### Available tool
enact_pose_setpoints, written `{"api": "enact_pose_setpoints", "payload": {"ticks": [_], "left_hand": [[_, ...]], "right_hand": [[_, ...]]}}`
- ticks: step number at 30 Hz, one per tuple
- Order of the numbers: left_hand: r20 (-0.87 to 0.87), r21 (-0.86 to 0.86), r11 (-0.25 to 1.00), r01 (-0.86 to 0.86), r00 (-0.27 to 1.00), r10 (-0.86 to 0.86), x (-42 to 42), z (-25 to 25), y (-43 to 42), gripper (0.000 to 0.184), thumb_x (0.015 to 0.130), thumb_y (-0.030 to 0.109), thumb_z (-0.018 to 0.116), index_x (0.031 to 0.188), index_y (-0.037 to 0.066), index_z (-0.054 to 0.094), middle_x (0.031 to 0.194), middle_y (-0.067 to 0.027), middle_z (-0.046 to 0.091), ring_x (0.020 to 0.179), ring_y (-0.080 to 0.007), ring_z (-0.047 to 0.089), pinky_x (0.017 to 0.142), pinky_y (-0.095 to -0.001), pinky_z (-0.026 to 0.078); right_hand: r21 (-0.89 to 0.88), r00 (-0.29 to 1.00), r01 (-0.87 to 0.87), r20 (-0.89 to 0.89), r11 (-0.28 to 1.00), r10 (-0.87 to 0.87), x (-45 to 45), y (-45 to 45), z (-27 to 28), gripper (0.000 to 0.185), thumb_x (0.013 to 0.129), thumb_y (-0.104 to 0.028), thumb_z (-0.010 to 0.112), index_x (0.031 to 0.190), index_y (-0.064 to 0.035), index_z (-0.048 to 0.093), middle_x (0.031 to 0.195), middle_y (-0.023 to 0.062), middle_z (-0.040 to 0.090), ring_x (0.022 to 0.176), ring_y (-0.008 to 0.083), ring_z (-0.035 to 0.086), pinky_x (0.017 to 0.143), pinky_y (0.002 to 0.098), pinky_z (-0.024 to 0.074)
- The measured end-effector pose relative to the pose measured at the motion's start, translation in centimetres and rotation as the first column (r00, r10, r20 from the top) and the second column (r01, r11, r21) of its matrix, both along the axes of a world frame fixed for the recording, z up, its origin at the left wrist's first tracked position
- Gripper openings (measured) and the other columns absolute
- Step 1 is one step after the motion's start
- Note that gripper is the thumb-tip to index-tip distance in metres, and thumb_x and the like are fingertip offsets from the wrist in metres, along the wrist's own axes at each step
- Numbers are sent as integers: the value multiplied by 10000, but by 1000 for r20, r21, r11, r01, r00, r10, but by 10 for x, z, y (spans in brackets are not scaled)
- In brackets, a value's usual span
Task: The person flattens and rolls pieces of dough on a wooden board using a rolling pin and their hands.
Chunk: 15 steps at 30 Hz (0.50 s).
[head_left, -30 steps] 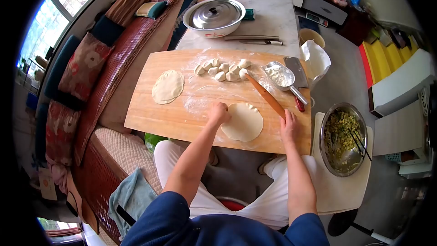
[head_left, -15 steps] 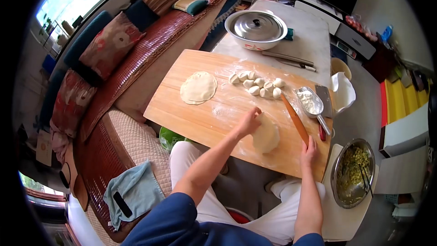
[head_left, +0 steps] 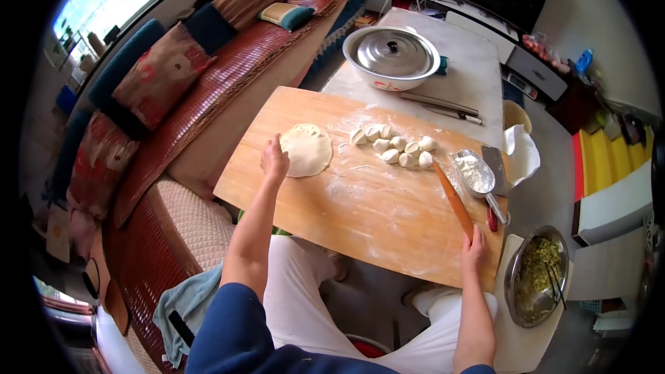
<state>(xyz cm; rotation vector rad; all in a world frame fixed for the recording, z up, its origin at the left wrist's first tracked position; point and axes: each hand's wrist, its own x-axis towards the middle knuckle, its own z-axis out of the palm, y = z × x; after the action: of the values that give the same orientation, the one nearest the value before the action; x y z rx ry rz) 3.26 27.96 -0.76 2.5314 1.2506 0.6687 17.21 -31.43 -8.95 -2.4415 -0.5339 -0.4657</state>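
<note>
On the left part of the floured wooden board (head_left: pixel 346 220) lies a round flat dough wrapper (head_left: pixel 307 151), seemingly on others. My left hand (head_left: pixel 274 158) is at its left edge, fingers closed; whether they pinch the dough is too small to tell. My right hand (head_left: pixel 474 249) grips the lower end of a tapered wooden rolling pin (head_left: pixel 454 201), which rests on the board. Several dough balls (head_left: pixel 397 143) sit together beyond the pin's upper tip. Right of the pin is a metal scoop of flour (head_left: pixel 475 173).
A lidded basin (head_left: pixel 391 57) and long metal utensils (head_left: pixel 440 107) stand on the marble table (head_left: pixel 457 41). A cleaver (head_left: pixel 494 164) lies at the board's right edge. At the lower right, a steel bowl (head_left: pixel 538 277) holds yellow-green filling and chopsticks. A couch (head_left: pixel 201 111) runs along the left.
My left hand has carried the wrapper from the board's middle to the left, onto the wrapper lying there. My right hand stays on the rolling pin. The view has shifted.
</note>
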Motion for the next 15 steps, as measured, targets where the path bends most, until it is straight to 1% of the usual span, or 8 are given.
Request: {"api": "enact_pose_setpoints", "payload": {"ticks": [1, 3, 4, 5, 8, 11, 12, 15], "left_hand": [[35, -23, 991, 128, 991, -127, 10, -3, -7, 650, 783, 33, 742, 1387, 145, 528, 1183, -130, 646, 1084, -352, 611, 917, -437, 522], [116, -53, 929, 367, 926, -359, 38, -13, -29, 680, 776, 56, 759, 1404, 151, 514, 1320, -125, 596, 1198, -346, 564, 996, -433, 490], [105, -29, 913, 406, 910, -401, 57, -19, -42, 688, 775, 60, 761, 1408, 151, 508, 1349, -118, 583, 1219, -342, 553, 1016, -430, 482], [95, -5, 895, 446, 891, -443, 78, -23, -55, 696, 773, 63, 762, 1413, 152, 503, 1378, -112, 571, 1241, -339, 542, 1035, -427, 474], [56, 89, 853, 514, 853, -519, 130, -31, -83, 681, 779, 82, 750, 1411, 150, 506, 1424, -111, 546, 1292, -345, 508, 1053, -428, 466], [32, -81, 795, 601, 799, -601, 166, -58, -80, 659, 771, 105, 747, 1386, 123, 511, 1371, -120, 569, 1249, -377, 529, 1037, -436, 474], [-75, -104, 819, 565, 816, -573, 171, -58, -79, 525, 768, 127, 737, 1268, 81, 585, 1289, -141, 595, 1171, -390, 565, 995, -452, 488], [-197, -87, 862, 499, 840, -506, 145, -32, -94, 310, 781, 126, 701, 1075, 44, 646, 1204, -154, 609, 1067, -383, 595, 931, -476, 504]], "right_hand": [[-3, 1000, 0, -1, 1000, 0, 0, -2, -1, 445, 908, -166, 681, 1312, -22, 563, 1210, 219, 627, 1084, 423, 601, 903, 487, 497], [-9, 1000, -9, -1, 1000, 9, 2, -2, -3, 454, 912, -178, 677, 1323, -28, 557, 1210, 216, 626, 1085, 423, 600, 905, 490, 497], [-8, 1000, -8, -21, 1000, 8, 2, -3, -3, 457, 910, -191, 678, 1322, -34, 561, 1209, 212, 627, 1090, 420, 597, 906, 491, 496], [-13, 1000, -4, -5, 1000, 4, 2, -3, -3, 457, 907, -188, 679, 1321, -35, 562, 1208, 212, 627, 1091, 420, 596, 907, 491, 496], [-24, 999, 17, 28, 1000, -17, 1, -1, -4, 450, 897, -173, 680, 1311, -36, 569, 1207, 213, 627, 1096, 419, 595, 912, 488, 495], [-15, 995, 22, -100, 1000, -23, -3, 1, 9, 457, 912, -165, 693, 1318, 0, 561, 1260, 236, 616, 1161, 417, 586, 977, 469, 479], [3, 996, 20, -86, 1000, -20, -3, 1, 8, 453, 912, -164, 690, 1313, 3, 563, 1257, 236, 616, 1154, 420, 586, 977, 470, 478], [10, 1000, 15, 22, 1000, -15, -5, 6, 13, 424, 902, -183, 683, 1282, -22, 584, 1169, 212, 637, 1064, 416, 602, 890, 486, 497]]}}
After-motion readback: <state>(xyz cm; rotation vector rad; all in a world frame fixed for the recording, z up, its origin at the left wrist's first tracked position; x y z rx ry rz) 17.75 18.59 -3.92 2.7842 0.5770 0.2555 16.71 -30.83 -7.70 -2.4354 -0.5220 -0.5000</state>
